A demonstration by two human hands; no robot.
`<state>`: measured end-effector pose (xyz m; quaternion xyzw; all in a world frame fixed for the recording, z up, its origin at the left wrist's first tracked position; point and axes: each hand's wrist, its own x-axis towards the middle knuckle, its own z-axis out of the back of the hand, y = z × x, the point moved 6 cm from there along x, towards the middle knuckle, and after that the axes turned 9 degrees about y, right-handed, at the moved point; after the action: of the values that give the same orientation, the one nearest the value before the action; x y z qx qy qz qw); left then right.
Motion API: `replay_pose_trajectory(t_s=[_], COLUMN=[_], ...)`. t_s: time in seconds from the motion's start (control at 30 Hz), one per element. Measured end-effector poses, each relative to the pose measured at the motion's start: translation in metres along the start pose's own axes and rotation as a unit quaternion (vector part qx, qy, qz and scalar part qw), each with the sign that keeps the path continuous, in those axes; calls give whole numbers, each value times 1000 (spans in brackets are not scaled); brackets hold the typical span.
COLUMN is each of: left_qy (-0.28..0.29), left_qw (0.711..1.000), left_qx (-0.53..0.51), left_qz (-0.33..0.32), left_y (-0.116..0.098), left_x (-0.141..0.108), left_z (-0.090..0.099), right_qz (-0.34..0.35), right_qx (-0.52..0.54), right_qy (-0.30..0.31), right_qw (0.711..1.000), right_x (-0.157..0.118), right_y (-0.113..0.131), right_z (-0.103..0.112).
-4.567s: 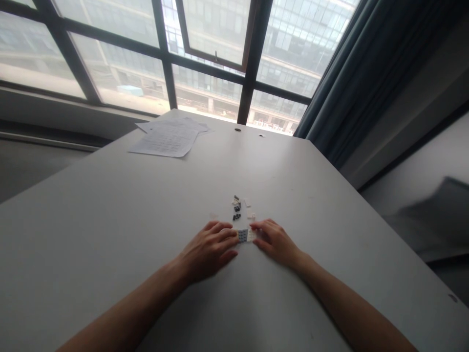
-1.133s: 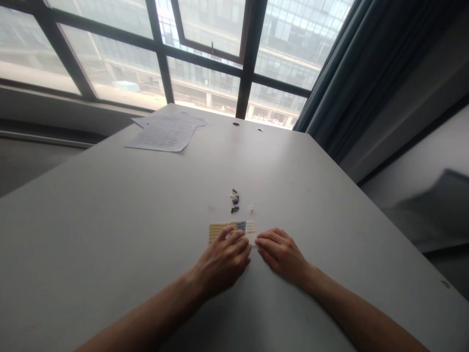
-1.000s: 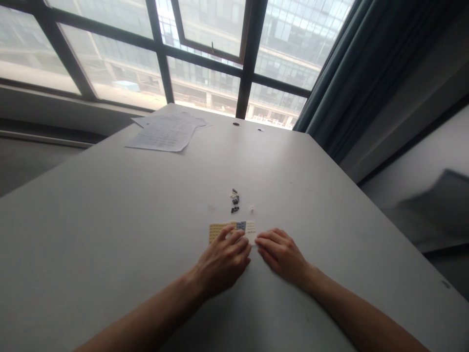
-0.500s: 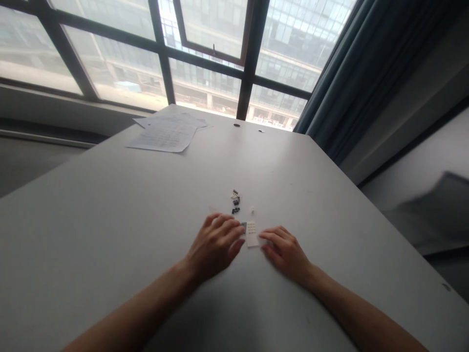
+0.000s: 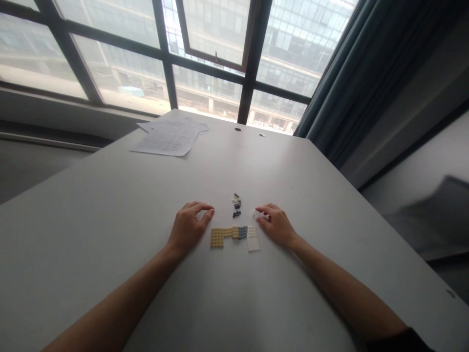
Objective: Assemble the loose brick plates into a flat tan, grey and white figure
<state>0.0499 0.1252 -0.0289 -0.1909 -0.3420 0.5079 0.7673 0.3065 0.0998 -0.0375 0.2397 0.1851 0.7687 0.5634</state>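
My left hand [image 5: 189,226] rests left of the bricks, its thumb and index fingertip pressed together. Whatever may be between those tips is too small to make out. My right hand [image 5: 275,224] is at the right with thumb and index finger apart, their tips beside a small white piece [image 5: 253,213]. Between the hands lies a row of flat studded toy bricks: a tan section [image 5: 217,238] at the left, a blue-grey section [image 5: 242,232], and a white plate [image 5: 253,243], part studded and part smooth, at the right end. I cannot tell whether all sections are joined.
Several small black pieces [image 5: 236,214] and a little heap of dark and white pieces [image 5: 237,201] lie beyond the row. Printed paper sheets [image 5: 164,139] are on the far left of the white table [image 5: 293,176]. Windows and a dark curtain [image 5: 340,73] stand behind.
My left hand has moved left, uncovering the tan and blue-grey bricks, and its fingertips have come together. My right hand has moved away from me, from the white plate to the small white piece.
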Motion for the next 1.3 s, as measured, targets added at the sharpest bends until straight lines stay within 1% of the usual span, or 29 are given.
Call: replay_pose_trajectory(t_s=[0.1,0.2,0.27,0.43,0.53,0.67,0.9,1.03,1.1,1.17,1.23,1.3], left_qy=[-6,-3,-1,2,2,2,9,12,11,13,15,18], left_qw=[999,999,999,999,999,999,999,999,999,999,999,999], left_qx=[-25,-32,-33,-38,-42,-42,-37,-36,-36,-35,-35,-36], left_qz=[27,30,24,22,21,18,12,9,9,10,10,11], left_y=[7,8,6,2,2,2,1,-1,-2,-2,-2,-2], left_x=[0,-1,-1,-1,-1,-1,-2,-3,-3,-2,-2,-2], left_z=[0,0,0,0,0,-1,-1,0,0,0,-1,-1], right_qz=[2,3,2,-16,-26,-14,81,97,91,65,22,-31], right_qx=[-29,-40,-7,142,175,146,48,41,56,95,160,249], right_qy=[0,0,3,12,25,46,104,94,91,86,76,67], right_qw=[1000,999,1000,990,984,988,990,990,990,990,984,966], right_x=[11,14,12,0,-5,-3,1,1,1,2,4,6], right_y=[4,6,5,-5,-7,-4,9,12,11,6,-1,-10], right_z=[-5,-7,-6,-1,0,1,-5,-6,-6,-7,-6,-4])
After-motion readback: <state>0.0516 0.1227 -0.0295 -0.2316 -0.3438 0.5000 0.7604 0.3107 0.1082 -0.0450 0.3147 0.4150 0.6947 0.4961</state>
